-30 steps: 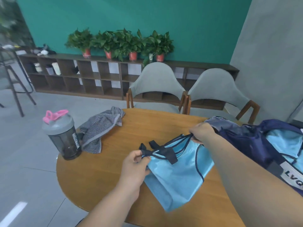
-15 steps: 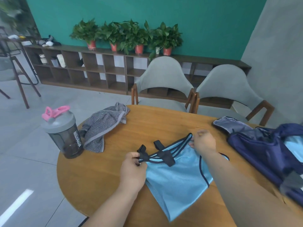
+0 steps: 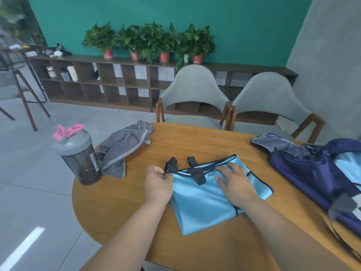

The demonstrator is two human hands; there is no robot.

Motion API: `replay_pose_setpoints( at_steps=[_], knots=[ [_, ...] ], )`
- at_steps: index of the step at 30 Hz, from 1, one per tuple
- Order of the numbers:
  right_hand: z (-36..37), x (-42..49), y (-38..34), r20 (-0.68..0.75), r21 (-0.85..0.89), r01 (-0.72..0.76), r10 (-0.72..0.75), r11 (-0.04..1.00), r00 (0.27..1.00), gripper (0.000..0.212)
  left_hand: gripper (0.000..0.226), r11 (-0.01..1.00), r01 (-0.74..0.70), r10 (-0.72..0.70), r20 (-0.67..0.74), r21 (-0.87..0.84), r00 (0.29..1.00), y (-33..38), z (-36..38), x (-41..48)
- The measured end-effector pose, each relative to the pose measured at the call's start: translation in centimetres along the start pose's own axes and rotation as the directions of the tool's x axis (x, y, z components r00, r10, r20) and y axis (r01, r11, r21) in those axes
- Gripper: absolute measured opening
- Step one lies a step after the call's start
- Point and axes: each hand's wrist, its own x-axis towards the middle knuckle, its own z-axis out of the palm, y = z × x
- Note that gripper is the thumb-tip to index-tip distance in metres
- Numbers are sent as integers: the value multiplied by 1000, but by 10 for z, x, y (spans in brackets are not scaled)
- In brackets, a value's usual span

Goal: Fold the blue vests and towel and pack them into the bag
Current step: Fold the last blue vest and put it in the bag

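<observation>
Blue vest now flat on table, centre. We see right hand release the neckline pinched moments ago; its fingers spread and press the fabric. Left hand pinches dark strap. We judge folding starts; towel lies left, bag right.

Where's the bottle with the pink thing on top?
In the head view, the shaker bottle stands at the left edge of the table, beside the crumpled grey striped towel and left of the left hand.

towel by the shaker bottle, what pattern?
Fine grey and dark stripes with a plain grey border, on the towel; the head view shows it clearly.
</observation>
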Motion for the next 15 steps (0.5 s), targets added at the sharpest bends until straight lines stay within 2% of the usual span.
replay_pose_setpoints(
  at_steps=[3, 7, 9, 11, 13, 15],
  knots=[
    [-5, -9, -12, 51, -131, -34, 41, 991, 998, 59, 18, 993, -110, 107, 75, 35, 991, -3, 2, -7],
    [-7, -13, -27, 87, -208, -107, 128, 972, 988, 73, 32, 910, -338, 291, 211, 240, 933, -20, 4, -17],
    [-7, -16, -35, 52, -261, -131, 149, 957, 987, 82, 44, 811, -437, 347, 282, 389, 894, -27, 3, -25],
    [-6, -22, -42, -37, -296, -109, 102, 949, 994, 85, 58, 664, -507, 362, 358, 549, 861, -33, 1, -35],
    [-1, -27, -46, -131, -277, -58, 22, 959, 991, 76, 68, 544, -541, 336, 424, 642, 841, -40, -2, -39],
    [4, -28, -47, -159, -184, 13, -43, 983, 986, 61, 73, 458, -559, 282, 483, 691, 829, -43, -5, -40]
  ],
)
